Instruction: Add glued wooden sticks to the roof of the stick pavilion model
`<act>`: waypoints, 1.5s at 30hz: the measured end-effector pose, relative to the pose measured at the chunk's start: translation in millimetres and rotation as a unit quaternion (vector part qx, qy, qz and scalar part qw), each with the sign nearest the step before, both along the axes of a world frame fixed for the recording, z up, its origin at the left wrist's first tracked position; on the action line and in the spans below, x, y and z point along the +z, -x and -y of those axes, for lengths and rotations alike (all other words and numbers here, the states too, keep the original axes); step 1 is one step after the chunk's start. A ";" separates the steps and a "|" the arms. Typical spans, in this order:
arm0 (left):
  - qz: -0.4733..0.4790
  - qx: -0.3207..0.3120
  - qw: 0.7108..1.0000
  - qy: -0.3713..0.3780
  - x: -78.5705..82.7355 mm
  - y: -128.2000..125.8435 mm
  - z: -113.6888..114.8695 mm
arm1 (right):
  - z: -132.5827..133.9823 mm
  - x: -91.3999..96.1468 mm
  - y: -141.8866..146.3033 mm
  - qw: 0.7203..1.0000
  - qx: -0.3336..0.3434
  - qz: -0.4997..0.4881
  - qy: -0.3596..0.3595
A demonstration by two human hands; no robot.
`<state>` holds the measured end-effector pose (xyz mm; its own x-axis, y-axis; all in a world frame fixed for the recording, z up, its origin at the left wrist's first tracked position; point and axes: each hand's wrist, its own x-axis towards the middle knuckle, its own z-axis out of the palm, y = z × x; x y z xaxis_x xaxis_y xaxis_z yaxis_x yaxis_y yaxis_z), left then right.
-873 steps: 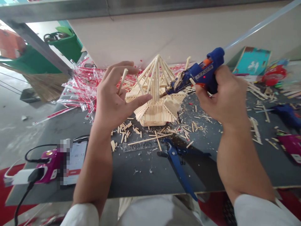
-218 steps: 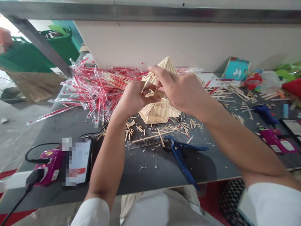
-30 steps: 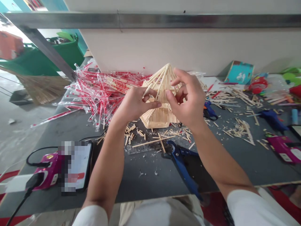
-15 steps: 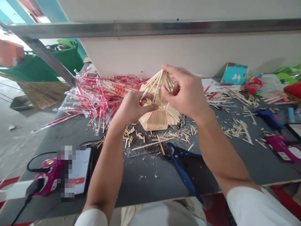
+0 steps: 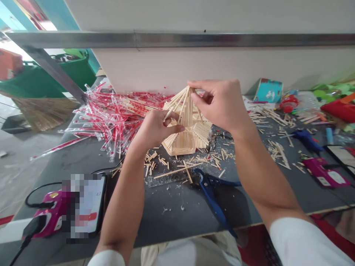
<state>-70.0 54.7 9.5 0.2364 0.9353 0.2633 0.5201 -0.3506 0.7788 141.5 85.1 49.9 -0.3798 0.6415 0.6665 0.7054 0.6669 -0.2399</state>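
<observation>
A cone-shaped frame of thin wooden sticks (image 5: 183, 100) stands above a many-sided model built of close-set sticks (image 5: 182, 145). My left hand (image 5: 155, 128) is closed around the lower ends of the frame's left sticks, thumb in front. At the peak, my right hand (image 5: 222, 102) pinches the tops of the sticks between thumb and forefinger. Part of the frame's right side lies behind my right hand. In front of the model are cut stick pieces (image 5: 151, 157), a clear ruler (image 5: 166, 180) and a blue-handled cutter (image 5: 213, 201).
Red-and-clear plastic wrappers with sticks (image 5: 111, 118) are heaped at the back left. A phone (image 5: 93, 207) and purple power strip (image 5: 50, 210) lie front left. Rightward are loose sticks (image 5: 279, 155), a blue glue gun (image 5: 307, 140) and another purple strip (image 5: 324, 171). A metal bar (image 5: 177, 40) crosses behind.
My right hand's fingers have drawn closer together at the peak, the thumb moving up toward the forefinger. My left hand keeps its hold. The whole view has shifted slightly.
</observation>
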 end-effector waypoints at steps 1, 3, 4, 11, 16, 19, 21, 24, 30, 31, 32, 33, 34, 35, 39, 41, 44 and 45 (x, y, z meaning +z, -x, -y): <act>0.002 -0.002 1.000 -0.001 -0.1 0.2 -0.2 | 1.0 0.8 -1.7 1.000 0.008 0.013 0.009; 0.003 -0.010 1.000 -0.006 -0.2 0.6 -0.7 | 1.7 1.3 -4.0 0.999 0.015 0.029 0.017; 0.002 -0.013 1.000 -0.010 -0.1 0.7 -0.8 | 1.0 1.4 -4.3 0.999 0.012 0.028 0.015; 0.003 -0.008 1.000 -0.012 -1.3 -0.1 -0.4 | -12.2 14.2 -3.6 1.000 -0.008 0.021 0.004; 0.006 -0.010 1.000 -0.007 -1.7 0.3 -1.4 | -10.4 25.4 -7.7 0.997 0.013 0.074 0.022; 0.007 -0.010 1.000 -0.007 -1.6 1.0 -1.7 | -13.4 23.3 -5.5 0.998 0.002 0.061 0.008; 0.005 -0.008 1.000 -0.010 -1.6 1.4 -1.3 | -17.1 19.0 -3.4 0.999 -0.002 0.040 0.005; 0.001 -0.014 1.000 -0.017 -2.1 2.2 -1.0 | -19.4 10.8 -4.9 1.000 0.003 0.003 0.004; -0.001 -0.020 1.000 -0.023 -4.9 3.8 -1.6 | -4.2 -7.0 -32.1 0.994 0.001 -0.113 0.008; -0.003 -0.018 1.000 -0.022 -5.1 3.7 -1.6 | -0.5 -10.1 -36.1 0.993 0.000 -0.119 0.007; -0.003 -0.015 1.000 -0.019 -5.1 3.5 -1.5 | 2.9 -13.2 -38.7 0.993 0.002 -0.115 0.004; -0.003 -0.013 1.000 -0.014 -5.1 3.1 -1.3 | 6.0 -16.2 -39.7 0.995 0.009 -0.103 -0.002; -0.002 -0.010 1.000 -0.010 -4.9 2.6 -1.0 | 8.5 -19.3 -38.9 0.996 0.020 -0.085 -0.009; 0.000 -0.007 1.000 -0.006 -4.7 2.1 -0.6 | 10.4 -22.3 -36.6 0.997 0.032 -0.064 -0.013; -0.005 0.005 1.000 0.005 -4.0 0.8 0.9 | 13.2 -33.5 -21.7 0.999 0.031 0.023 -0.010; -0.007 0.009 1.000 0.011 -3.8 0.8 1.2 | 14.2 -37.3 -17.0 0.999 0.018 0.040 -0.011; -0.003 0.010 1.000 0.016 -3.5 0.8 1.2 | 18.9 -38.0 -17.8 0.998 0.035 0.043 -0.004; -0.003 0.008 1.000 0.017 -3.3 0.7 1.2 | 21.2 -36.7 -20.0 0.998 0.048 0.049 0.006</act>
<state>-70.7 53.5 6.1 0.2234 0.9474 0.2293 0.5303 -0.3155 0.7869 161.5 63.9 13.2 -0.5029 0.6073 0.6150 0.6594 0.7296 -0.1812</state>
